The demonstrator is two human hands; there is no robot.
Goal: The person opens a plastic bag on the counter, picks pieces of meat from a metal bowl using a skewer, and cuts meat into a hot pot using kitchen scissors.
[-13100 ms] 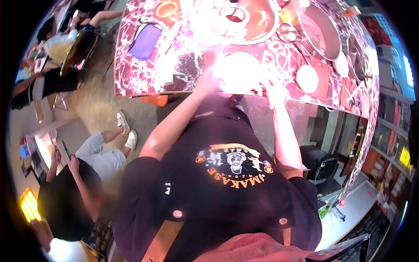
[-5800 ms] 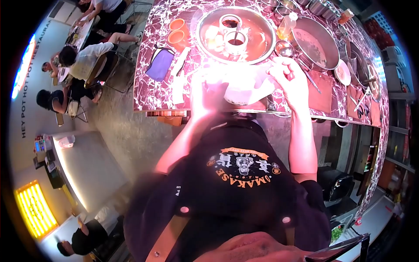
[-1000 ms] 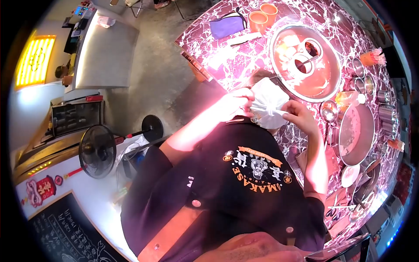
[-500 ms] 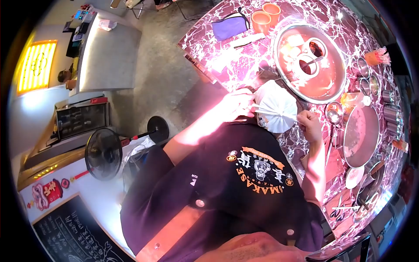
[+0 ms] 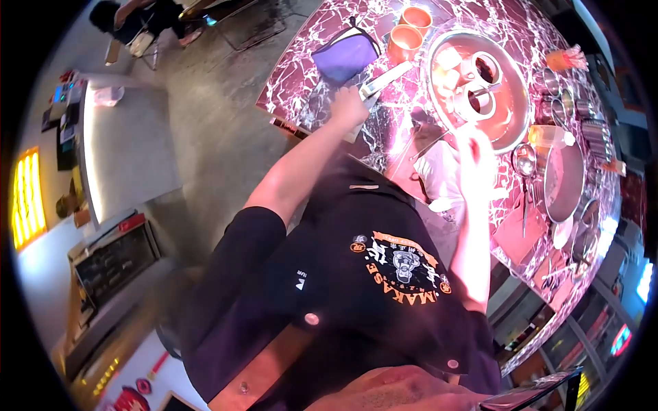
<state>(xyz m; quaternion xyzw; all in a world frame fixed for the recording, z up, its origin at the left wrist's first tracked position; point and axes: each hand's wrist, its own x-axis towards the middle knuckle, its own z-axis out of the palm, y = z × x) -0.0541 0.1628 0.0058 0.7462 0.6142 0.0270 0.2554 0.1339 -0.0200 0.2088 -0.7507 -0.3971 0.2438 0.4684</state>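
My left hand is closed at the near end of a long white strip-like item, its fingertips partly hidden. The purple pouch lies just beyond it. Glare washes out my right hand, so its fingers are unclear; it is over or against the right side of the white-wrapped bowl at the table's near edge. A thin white tail of wrapping hangs at the bowl's lower side. Beyond my right hand is a large round metal pan of reddish liquid, with two round containers of dark liquid inside.
Two orange cups stand left of the pan. To the right are a metal ladle, a bottle, a large pot, a brown board and scissors. A seated person is at the upper left.
My left hand has left the wrapped bowl and moved up-left to the white item. My right hand has moved up beside the bowl, and the wrapping's knotted top no longer faces me. The view has shifted.
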